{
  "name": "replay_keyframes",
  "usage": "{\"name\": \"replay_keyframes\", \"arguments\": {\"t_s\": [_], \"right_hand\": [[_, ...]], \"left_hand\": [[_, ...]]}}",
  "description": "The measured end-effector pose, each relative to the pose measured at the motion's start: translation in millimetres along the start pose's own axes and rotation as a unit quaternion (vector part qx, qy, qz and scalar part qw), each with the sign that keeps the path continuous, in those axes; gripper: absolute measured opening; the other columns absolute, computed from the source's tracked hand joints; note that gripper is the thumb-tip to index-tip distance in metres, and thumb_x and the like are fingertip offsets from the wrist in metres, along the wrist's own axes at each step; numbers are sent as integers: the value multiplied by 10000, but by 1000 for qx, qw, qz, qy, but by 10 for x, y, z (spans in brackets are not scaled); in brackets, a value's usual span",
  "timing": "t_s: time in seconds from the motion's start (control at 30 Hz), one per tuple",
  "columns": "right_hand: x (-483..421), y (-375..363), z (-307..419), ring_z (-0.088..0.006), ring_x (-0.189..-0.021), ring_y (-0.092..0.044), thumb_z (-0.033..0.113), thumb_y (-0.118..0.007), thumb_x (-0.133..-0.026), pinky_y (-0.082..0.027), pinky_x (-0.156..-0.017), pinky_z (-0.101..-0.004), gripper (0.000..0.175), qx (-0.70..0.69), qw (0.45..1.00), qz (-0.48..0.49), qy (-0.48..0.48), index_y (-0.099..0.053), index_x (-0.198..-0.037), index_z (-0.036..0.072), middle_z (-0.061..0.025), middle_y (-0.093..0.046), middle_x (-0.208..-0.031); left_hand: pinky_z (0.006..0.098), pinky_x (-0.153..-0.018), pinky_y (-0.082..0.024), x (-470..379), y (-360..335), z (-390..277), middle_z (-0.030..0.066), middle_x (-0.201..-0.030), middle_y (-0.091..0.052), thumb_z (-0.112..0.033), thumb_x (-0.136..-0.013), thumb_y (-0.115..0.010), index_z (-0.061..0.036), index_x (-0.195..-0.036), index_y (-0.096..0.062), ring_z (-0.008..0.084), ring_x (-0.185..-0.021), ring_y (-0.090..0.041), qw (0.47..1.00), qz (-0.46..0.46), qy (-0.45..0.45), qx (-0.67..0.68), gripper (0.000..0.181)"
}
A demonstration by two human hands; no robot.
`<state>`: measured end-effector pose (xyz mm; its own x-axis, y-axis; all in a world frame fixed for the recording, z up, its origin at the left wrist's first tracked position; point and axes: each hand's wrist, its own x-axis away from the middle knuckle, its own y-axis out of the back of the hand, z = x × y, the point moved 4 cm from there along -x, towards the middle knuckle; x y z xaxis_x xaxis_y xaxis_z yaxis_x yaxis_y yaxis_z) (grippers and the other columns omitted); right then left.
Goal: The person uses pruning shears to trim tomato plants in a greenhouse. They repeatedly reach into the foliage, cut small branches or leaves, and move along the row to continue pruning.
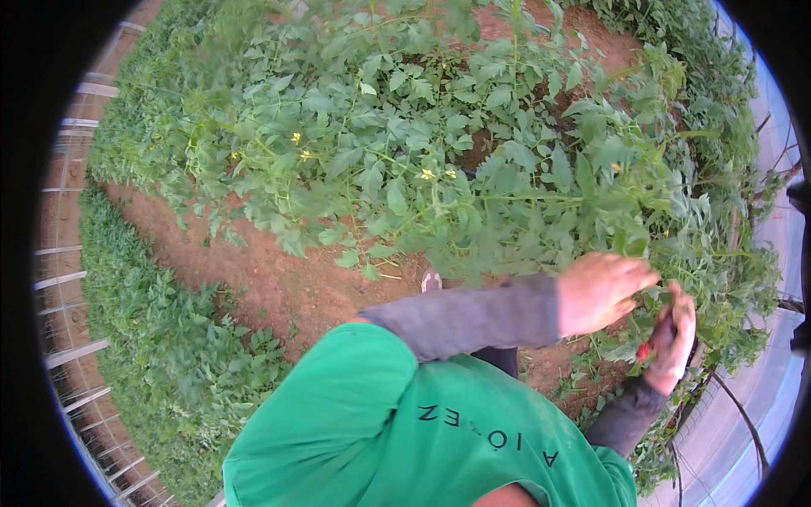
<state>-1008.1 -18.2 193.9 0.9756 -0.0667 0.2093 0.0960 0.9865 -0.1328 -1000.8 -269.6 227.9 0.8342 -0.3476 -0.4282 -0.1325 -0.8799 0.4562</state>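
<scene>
Both hands are at the right, among the leafy tomato plants (437, 209). My left hand (605, 293) reaches across from the left, palm down, with bent fingers at the green foliage; its fingertips are blurred, and any stem between them is hidden. Just below and to the right, my right hand (675, 333) is raised with its fingers up, close to the left fingertips. A small red thing (644, 352) shows at its palm side, beside a dark patch; whether it is gripped is unclear. Yellow flowers (427, 173) dot the plants before me.
A bare soil path (285, 285) runs between the plant rows, with my shoe (431, 281) on it. Another dense row (184, 374) stands at the left. Pale plastic sheeting (735, 418), netting and thin dark branches (741, 405) border the right side.
</scene>
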Motion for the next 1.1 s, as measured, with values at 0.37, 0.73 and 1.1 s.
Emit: {"name": "replay_keyframes", "arguments": {"t_s": [0.37,0.73,1.1], "right_hand": [[1501,-149,-1308,-171,-943,-560,278,-513,-896,-463,-727,-257,257,-278,889,-234,-280,-568,-1046,77,-63,-587,-1101],[-144,-3097,-297,-209,-942,-591,-45,-628,-759,-480,-802,-286,257,151,946,208,198,-550,-993,29,-77,-598,-1001],[-498,-3503,-853,-213,-904,-588,-91,-661,-674,-489,-774,-291,307,350,823,276,351,-583,-932,57,-75,-599,-952]], "left_hand": [[258,-794,-464,1870,1788,2570,93,-1012,-630,-115,-857,-586,10,-1062,-592,135,-864,-596,825,-129,519,183,241],[219,-816,-469,1867,875,2986,137,-1004,-633,32,-819,-590,85,-1041,-568,158,-908,-598,750,-240,414,457,230],[224,-812,-458,1978,909,2869,113,-1013,-629,45,-834,-550,75,-1075,-548,134,-861,-585,727,-252,466,437,243]]}}
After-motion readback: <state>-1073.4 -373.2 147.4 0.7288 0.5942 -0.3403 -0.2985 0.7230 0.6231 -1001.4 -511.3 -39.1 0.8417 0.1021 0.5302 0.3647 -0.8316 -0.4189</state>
